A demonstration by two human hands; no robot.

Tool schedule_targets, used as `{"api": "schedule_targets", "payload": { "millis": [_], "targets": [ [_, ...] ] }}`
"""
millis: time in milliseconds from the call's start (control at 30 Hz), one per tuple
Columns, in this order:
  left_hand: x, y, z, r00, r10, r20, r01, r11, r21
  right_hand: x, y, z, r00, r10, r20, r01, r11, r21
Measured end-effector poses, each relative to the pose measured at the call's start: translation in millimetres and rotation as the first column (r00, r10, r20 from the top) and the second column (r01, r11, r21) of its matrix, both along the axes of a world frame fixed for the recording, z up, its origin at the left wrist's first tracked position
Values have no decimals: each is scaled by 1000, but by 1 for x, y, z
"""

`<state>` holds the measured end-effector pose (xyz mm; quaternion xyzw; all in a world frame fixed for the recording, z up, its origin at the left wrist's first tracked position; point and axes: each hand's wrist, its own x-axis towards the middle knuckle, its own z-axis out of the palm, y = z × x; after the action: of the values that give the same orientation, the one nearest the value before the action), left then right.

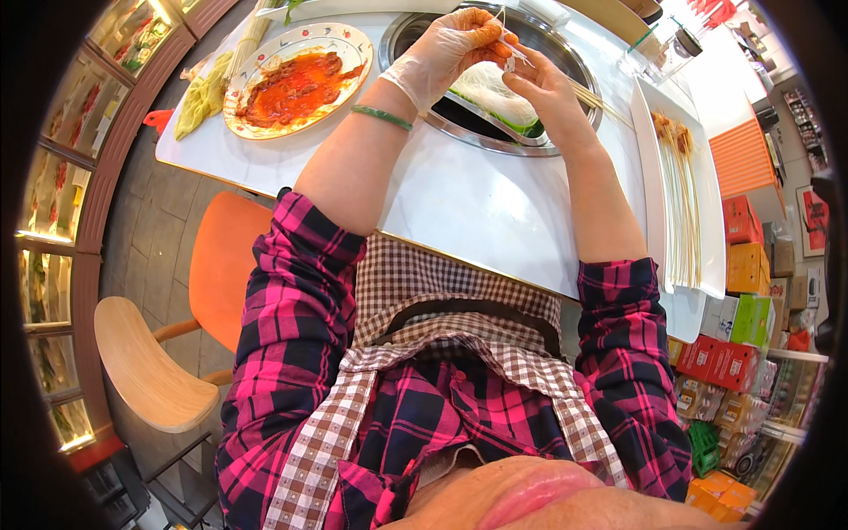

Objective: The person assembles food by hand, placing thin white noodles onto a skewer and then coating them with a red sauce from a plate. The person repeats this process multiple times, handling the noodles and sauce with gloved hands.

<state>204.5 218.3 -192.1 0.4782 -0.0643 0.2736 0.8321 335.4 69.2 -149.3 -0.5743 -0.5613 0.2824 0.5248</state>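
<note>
My left hand (450, 50), in a clear glove with orange-stained fingertips, meets my bare right hand (546, 93) above a round metal-rimmed well in the table. Between the fingertips of both hands are thin white strands (517, 59), too small to name. Below them, a bundle of white noodle-like strands (493, 93) lies on green leaves in a tray within the well. Thin wooden skewers (599, 103) stick out to the right under my right hand. Left of my gloved hand, an oval plate (232, 116) holds red chunky sauce (291, 89).
At the right, a long white tray (712, 245) holds skewers (686, 199) with reddish food at their far ends. A yellow-green cloth (202, 103) and a bundle of sticks (248, 40) lie left of the plate. An orange chair (225, 265) stands at the left.
</note>
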Motion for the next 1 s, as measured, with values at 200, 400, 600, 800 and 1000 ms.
{"api": "schedule_targets", "payload": {
  "millis": [200,400,600,800,1000],
  "targets": [
    [6,-5,2,999,43,16,-43,999,-4,7,-6,4,980,-64,-188,43,993,-114],
    [5,-3,1,998,34,58,-31,998,-50,34,-12,4,980,-93,-178,76,992,-99],
    [2,1,-3,997,41,60,-36,996,-76,34,-13,0,958,-282,44,285,952,-112],
    [1,-10,10,999,37,17,-37,999,-14,18,-6,-7,968,-193,-158,204,977,60],
    [0,-31,29,989,128,-71,-119,986,116,4,-12,-13,914,53,-402,-30,998,63]
  ]
}}
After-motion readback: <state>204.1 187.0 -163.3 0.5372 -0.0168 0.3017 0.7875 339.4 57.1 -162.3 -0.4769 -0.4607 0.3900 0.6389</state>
